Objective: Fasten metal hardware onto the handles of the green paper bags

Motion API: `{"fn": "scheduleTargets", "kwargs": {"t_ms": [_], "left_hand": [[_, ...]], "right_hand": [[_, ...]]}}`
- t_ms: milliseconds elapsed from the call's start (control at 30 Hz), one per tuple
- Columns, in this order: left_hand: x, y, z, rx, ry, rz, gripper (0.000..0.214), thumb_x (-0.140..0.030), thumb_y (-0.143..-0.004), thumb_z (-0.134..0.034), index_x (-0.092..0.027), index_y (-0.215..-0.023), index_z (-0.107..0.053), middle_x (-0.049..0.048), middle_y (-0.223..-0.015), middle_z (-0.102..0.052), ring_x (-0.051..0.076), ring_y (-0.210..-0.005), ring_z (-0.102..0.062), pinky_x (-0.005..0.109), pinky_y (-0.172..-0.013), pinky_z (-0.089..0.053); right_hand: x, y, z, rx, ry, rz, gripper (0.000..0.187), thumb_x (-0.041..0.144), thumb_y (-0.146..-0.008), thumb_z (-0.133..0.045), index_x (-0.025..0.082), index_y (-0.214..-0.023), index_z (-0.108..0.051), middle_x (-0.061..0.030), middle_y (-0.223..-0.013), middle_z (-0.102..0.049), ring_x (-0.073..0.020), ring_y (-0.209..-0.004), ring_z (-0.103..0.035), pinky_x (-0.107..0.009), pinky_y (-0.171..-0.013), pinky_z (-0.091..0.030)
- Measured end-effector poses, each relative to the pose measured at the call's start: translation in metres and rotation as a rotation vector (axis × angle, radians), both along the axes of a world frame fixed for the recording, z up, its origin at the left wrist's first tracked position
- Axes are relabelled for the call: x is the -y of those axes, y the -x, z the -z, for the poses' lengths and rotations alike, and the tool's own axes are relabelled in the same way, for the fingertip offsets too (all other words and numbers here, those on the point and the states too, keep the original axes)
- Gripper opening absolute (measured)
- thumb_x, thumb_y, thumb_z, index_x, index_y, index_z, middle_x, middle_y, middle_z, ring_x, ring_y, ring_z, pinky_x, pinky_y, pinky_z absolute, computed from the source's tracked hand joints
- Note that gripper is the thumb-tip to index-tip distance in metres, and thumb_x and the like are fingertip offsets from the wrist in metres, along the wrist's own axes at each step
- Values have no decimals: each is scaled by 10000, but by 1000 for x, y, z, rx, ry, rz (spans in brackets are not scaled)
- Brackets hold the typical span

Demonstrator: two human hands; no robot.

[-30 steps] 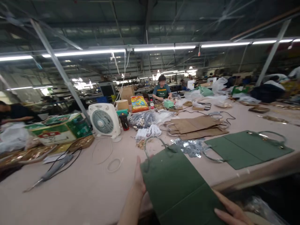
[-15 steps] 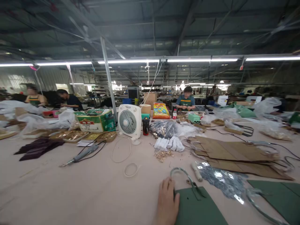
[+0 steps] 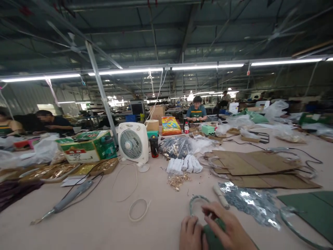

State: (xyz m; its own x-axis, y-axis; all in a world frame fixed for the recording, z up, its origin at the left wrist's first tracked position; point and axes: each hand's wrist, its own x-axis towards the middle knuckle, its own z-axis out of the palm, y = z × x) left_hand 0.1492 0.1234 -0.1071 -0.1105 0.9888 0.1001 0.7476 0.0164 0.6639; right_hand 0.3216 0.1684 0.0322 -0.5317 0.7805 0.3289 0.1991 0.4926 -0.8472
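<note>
At the bottom edge, my left hand (image 3: 191,233) and my right hand (image 3: 227,229) rest on a flat green paper bag (image 3: 212,236) lying on the pale table (image 3: 104,222). Both hands press close together over the bag's top, fingers curled down on it. The bag's grey-green loop handle (image 3: 197,202) sticks out on the table just beyond my fingers. Most of the bag is hidden under my hands or cut off by the frame.
Shiny metal pieces (image 3: 249,201), brass fittings (image 3: 178,180), white gloves (image 3: 184,164), brown bags (image 3: 257,166), another green bag (image 3: 309,208), a cord loop (image 3: 139,209), a corded tool (image 3: 69,198), a white fan (image 3: 133,143) and a carton (image 3: 83,147) lie about. Other people sit at tables beyond.
The view swung back and down slightly. My right hand came onto the green bag beside my left hand, and the bag now lies lower in view, mostly covered.
</note>
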Motion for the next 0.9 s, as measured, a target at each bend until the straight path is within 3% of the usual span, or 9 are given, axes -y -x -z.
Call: {"fn": "scheduleTargets", "kwargs": {"t_ms": [67, 133, 267, 333, 467, 633, 767, 900], "left_hand": [[6, 0, -4, 10, -28, 11, 409, -377, -929, -464, -300, -1255, -699, 146, -1473, -543, 394, -1439, -374, 583, -1252, -281], [15, -4, -13, 34, -62, -29, 386, -333, -920, -488, -295, -1243, -696, 149, -1452, -556, 379, -1425, -394, 574, -1226, -324], [30, -14, -34, 64, -322, -274, 320, -130, -878, -464, -239, -1037, -718, 144, -1270, -657, 332, -1326, -507, 564, -1165, -386], [34, -16, -44, 90, -484, -322, 309, -65, -855, -450, -218, -943, -704, 123, -1142, -695, 298, -1208, -588, 524, -1077, -469], [34, -13, -54, 145, -588, -309, 254, -61, -845, -490, -207, -893, -691, 96, -993, -713, 253, -1011, -657, 409, -903, -556], [24, -10, -40, 208, -588, -392, 223, -172, -899, -497, -210, -944, -713, 113, -969, -721, 264, -958, -674, 405, -874, -560], [18, -3, -27, 300, -546, -465, 227, -301, -908, -547, -203, -1009, -725, 129, -1026, -738, 277, -991, -697, 402, -899, -565], [23, 8, -38, 510, -439, -548, 381, -404, -900, -583, -168, -1187, -667, 150, -1200, -711, 277, -1091, -697, 396, -958, -568]], "right_hand": [[-22, 41, -12, -3, -1, -100, 303, 359, -916, -621, 237, -1156, -761, -88, -1089, -761, -240, -955, -704, -324, -872, -571], [-43, 79, -8, 30, 15, -136, 315, 287, -912, -587, 204, -1176, -738, -85, -1084, -754, -225, -960, -695, -313, -852, -552], [-75, 133, 29, 246, -55, -16, 382, 154, -843, -567, 186, -1199, -700, -84, -1157, -713, -190, -914, -673, -307, -885, -511], [-86, 148, 44, 349, -71, 85, 373, 154, -831, -589, 199, -1187, -690, -86, -1205, -685, -190, -925, -669, -315, -918, -489], [-94, 163, 59, 426, -58, 190, 357, 311, -848, -680, 211, -1191, -672, -121, -1260, -639, -269, -1040, -664, -368, -903, -474], [-90, 169, 67, 426, -87, 244, 214, 299, -908, -639, 231, -1105, -689, -109, -1207, -650, -272, -1027, -675, -369, -866, -465], [-89, 165, 63, 323, -116, 190, 130, 257, -913, -634, 221, -1024, -692, -83, -1118, -675, -239, -951, -679, -348, -848, -493], [-81, 142, 49, 164, -123, 103, 142, 286, -946, -620, 226, -1058, -685, -59, -1112, -677, -187, -933, -679, -289, -843, -536]]}}
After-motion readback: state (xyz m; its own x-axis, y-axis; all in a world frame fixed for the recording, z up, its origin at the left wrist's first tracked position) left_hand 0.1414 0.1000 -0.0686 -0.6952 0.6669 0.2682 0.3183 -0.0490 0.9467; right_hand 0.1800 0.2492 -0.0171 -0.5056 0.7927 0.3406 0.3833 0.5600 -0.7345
